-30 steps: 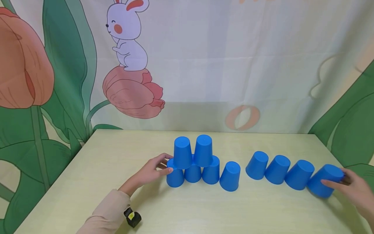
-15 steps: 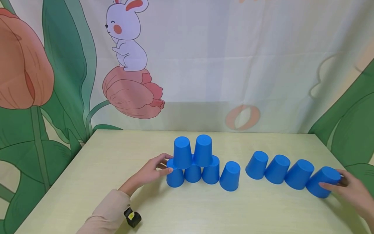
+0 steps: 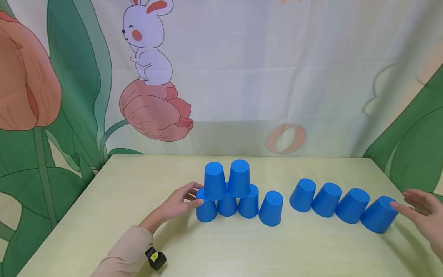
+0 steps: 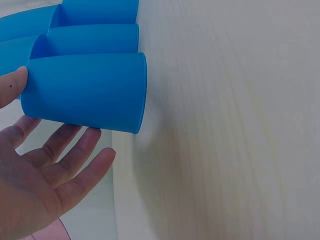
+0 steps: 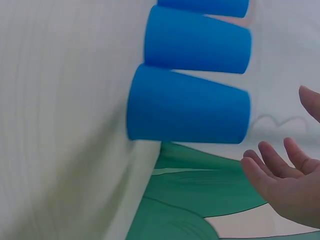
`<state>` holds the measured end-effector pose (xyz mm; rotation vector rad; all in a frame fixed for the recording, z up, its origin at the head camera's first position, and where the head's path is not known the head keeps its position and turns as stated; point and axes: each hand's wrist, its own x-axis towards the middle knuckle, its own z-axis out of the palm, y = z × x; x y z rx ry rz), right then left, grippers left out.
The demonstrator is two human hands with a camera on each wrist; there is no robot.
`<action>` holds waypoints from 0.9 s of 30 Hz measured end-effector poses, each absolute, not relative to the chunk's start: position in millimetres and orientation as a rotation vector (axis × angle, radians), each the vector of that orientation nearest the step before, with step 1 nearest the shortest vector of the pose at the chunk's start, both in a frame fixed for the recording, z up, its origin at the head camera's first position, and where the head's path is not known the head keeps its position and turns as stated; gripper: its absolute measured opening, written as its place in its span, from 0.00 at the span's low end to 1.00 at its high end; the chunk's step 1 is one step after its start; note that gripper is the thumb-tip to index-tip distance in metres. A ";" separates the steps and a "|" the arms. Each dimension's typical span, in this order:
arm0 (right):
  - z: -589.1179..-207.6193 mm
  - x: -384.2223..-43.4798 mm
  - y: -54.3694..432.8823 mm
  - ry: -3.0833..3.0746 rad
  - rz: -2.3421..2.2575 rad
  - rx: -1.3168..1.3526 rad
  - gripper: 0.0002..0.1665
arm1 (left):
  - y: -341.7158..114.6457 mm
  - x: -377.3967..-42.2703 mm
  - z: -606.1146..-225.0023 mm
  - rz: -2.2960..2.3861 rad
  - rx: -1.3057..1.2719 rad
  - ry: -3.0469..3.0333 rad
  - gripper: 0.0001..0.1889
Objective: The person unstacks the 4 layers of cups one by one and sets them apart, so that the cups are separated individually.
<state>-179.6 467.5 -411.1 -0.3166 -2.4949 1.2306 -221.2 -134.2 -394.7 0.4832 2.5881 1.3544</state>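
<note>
Several plain blue cups stand upside down on the table. My left hand [image 3: 180, 201] is at the bottom-left cup [image 3: 206, 211] of a stack, thumb in front and fingers reaching behind. In the left wrist view the thumb [image 4: 19, 82] touches that cup near its base edge, and fingertips meet its side. Two cups, an upper left one [image 3: 215, 181] and an upper right one [image 3: 239, 178], sit across the bottom row. At the far right my right hand [image 3: 423, 215] has its fingers spread beside the end cup [image 3: 379, 214]; the right wrist view shows a gap between them.
A single cup [image 3: 271, 208] stands just right of the stack. Further right, a row of cups [image 3: 327, 200] leads to the end cup. A small black object [image 3: 155, 259] is by the left sleeve. A printed curtain [image 3: 221, 77] hangs behind the table [image 3: 242, 250].
My right hand has let go of the end cup and drawn back to the right; that cup has shifted slightly left, up to the row. My left hand keeps its place.
</note>
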 end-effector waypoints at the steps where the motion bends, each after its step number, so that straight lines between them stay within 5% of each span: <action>1: -401.5 -174.2 457.0 -2.484 1.248 -0.316 0.35 | -134.2 -221.2 -394.6 1.355 0.484 2.588 0.21; 9: -366.9 -156.1 410.1 -2.528 1.245 -0.341 0.34 | -133.3 -220.3 -393.6 1.352 0.464 2.594 0.21; 15: -363.0 -156.4 402.1 -2.484 1.283 -0.170 0.21 | -133.4 -220.0 -393.7 1.360 0.482 2.588 0.22; 27: -353.3 -157.8 373.4 -2.571 1.247 -0.035 0.32 | -133.3 -220.1 -393.8 1.364 0.483 2.591 0.21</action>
